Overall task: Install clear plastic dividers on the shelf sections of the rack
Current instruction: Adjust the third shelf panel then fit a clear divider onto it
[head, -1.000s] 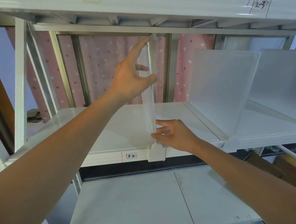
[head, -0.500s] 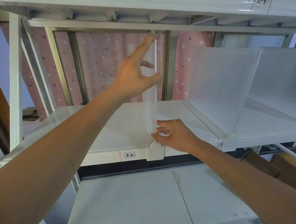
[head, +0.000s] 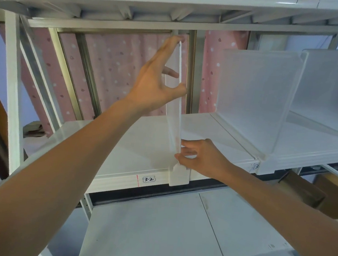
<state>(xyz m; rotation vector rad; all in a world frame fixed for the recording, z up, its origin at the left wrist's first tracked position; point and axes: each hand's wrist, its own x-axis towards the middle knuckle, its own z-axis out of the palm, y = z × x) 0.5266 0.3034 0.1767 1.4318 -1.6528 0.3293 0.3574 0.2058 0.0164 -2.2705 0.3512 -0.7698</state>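
Divider (head: pixel 175 116) stands upright, edge-on, held by both hands.

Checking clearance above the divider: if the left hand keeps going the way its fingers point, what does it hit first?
The left hand points up and back along the divider. Straight on, its fingertips would probably meet the underside of the upper shelf first, close above them. Depth is uncertain.
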